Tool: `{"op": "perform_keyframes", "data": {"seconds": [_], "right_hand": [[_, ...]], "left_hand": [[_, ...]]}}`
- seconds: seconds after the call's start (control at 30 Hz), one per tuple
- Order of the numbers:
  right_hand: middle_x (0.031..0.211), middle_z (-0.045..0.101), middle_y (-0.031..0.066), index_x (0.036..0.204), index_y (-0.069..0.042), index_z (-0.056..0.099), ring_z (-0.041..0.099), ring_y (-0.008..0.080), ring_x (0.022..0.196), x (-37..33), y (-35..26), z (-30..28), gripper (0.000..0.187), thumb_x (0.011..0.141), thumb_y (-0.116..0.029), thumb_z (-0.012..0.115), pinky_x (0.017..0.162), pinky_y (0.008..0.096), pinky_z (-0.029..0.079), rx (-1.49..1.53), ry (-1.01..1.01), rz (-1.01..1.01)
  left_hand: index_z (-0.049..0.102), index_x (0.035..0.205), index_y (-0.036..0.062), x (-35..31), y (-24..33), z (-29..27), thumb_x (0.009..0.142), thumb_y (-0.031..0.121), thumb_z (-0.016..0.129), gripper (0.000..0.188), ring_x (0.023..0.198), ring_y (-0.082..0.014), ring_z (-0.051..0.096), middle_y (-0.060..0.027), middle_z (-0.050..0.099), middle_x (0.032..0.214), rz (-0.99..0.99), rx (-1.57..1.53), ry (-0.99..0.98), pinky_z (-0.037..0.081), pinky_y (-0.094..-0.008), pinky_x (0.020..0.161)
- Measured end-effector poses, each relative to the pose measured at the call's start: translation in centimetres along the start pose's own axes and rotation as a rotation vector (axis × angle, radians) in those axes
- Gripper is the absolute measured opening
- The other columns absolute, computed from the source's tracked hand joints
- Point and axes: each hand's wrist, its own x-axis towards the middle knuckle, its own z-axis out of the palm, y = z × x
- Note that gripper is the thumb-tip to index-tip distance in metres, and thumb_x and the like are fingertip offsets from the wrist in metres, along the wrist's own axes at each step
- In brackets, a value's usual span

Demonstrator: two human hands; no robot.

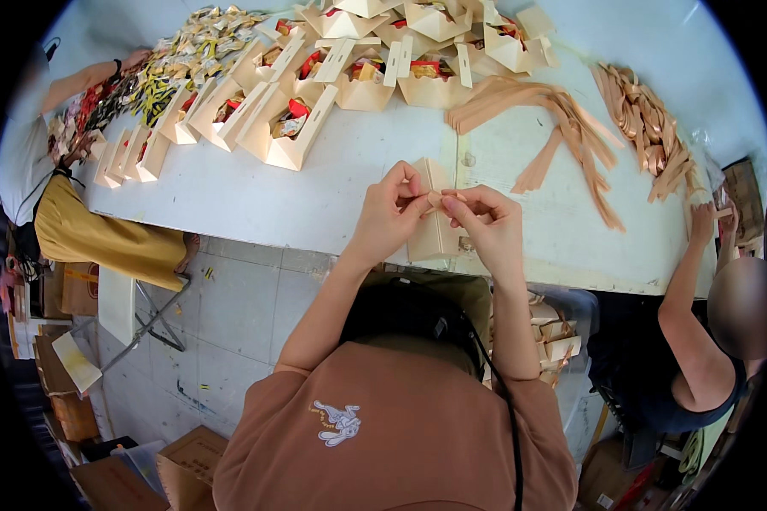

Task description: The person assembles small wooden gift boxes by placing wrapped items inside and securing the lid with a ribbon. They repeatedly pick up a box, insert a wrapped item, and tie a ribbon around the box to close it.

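Note:
In front of me at the table's near edge stands a closed cream gift box (433, 242). Over its top, a small piece of peach ribbon (435, 201) shows between my fingertips. My left hand (390, 209) is closed in a pinch on the ribbon from the left. From the right, my right hand (488, 223) pinches it too, thumb and forefinger together. The two hands nearly touch, and their fingers hide most of the ribbon and part of the box's top.
Open cream boxes (288, 128) with wrapped packets fill the table's far side. Loose peach ribbons (562, 119) lie to the right, more ribbon bundles (648, 123) beyond. Small packets (200, 51) are heaped far left. People work at both ends. A clear bin (578, 311) holds boxes below.

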Motion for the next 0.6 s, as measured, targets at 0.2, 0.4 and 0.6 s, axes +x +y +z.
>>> {"op": "perform_keyframes", "data": {"seconds": [0.2,0.4,0.6], "right_hand": [[0.082,0.071,0.0064,0.087,0.002,0.070,0.066,0.0112,0.076,0.4,1.8,0.7,0.013,0.082,-0.005,0.080,0.067,0.0244,0.052,-0.223,0.161,-0.326],[0.087,0.071,0.0071,0.089,0.000,0.071,0.065,0.0117,0.076,-0.2,1.7,1.8,0.012,0.081,-0.003,0.079,0.066,0.0242,0.051,-0.223,0.252,-0.420],[0.086,0.071,0.0047,0.091,0.000,0.071,0.063,0.0058,0.076,-0.5,2.2,1.3,0.008,0.087,-0.005,0.076,0.059,0.0201,0.046,0.075,0.151,-0.085]], "left_hand": [[0.040,0.089,0.0076,0.3,0.8,-0.4,0.089,-0.002,0.068,0.030,0.075,-0.0088,0.063,-0.0099,0.073,0.089,-0.054,-0.165,-0.024,0.053,-0.0241,0.071],[0.041,0.087,0.0069,0.1,2.2,0.1,0.087,-0.003,0.070,0.031,0.076,-0.0105,0.067,-0.0095,0.073,0.087,-0.118,0.003,0.022,0.054,-0.0247,0.070],[0.041,0.085,0.0096,0.6,1.0,-0.8,0.083,-0.005,0.072,0.035,0.077,-0.0121,0.069,-0.0096,0.073,0.086,-0.036,-0.143,0.003,0.056,-0.0259,0.073]]}}
